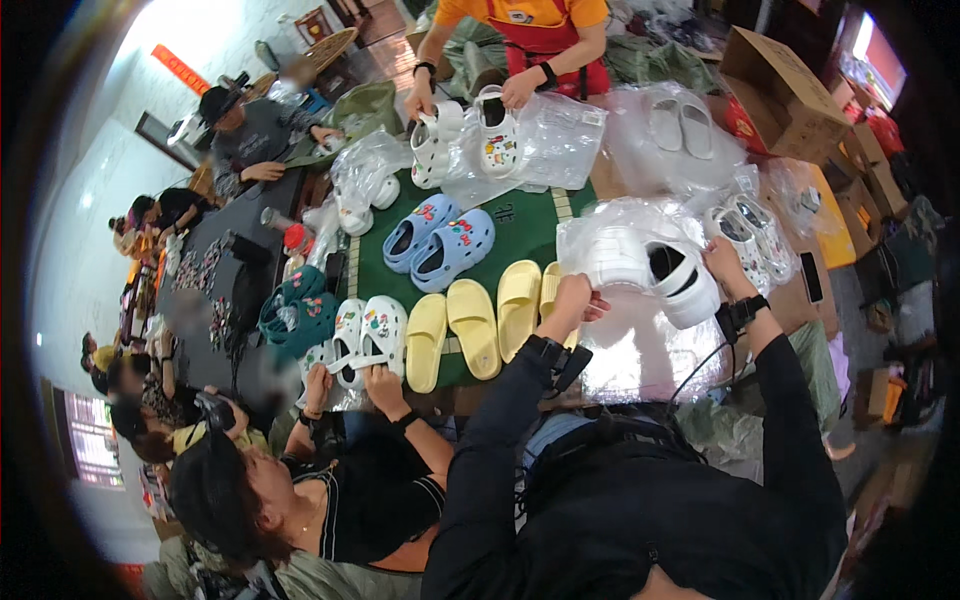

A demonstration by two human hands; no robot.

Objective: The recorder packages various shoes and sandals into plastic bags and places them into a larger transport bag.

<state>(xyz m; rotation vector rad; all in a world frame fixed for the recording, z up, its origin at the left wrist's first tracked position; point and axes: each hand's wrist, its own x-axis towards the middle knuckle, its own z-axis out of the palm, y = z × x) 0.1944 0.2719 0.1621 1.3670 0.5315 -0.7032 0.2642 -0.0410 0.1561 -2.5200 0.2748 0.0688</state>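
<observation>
A pair of thick-soled white clogs is in front of me on a clear plastic bag [590, 225]. The left clog [615, 262] lies farther back, and the right clog [690, 303] is tilted with its dark opening showing. My right hand [727, 264] is closed at the right clog's edge, its fingertips partly hidden. Beside the left clog, my left hand [580, 300] has its fingers curled in near the bag's edge; what they hold, if anything, cannot be made out. Shiny silver wrapping [650, 365] lies beneath. To the right are white clogs with charms [750, 240].
Yellow slides [472, 325] and blue clogs [440, 245] stand to my left on the green mat [540, 215]. A co-worker at left handles white clogs [380, 335]; another opposite holds decorated clogs [498, 140]. A phone [811, 278] and cardboard box [785, 95] are at right.
</observation>
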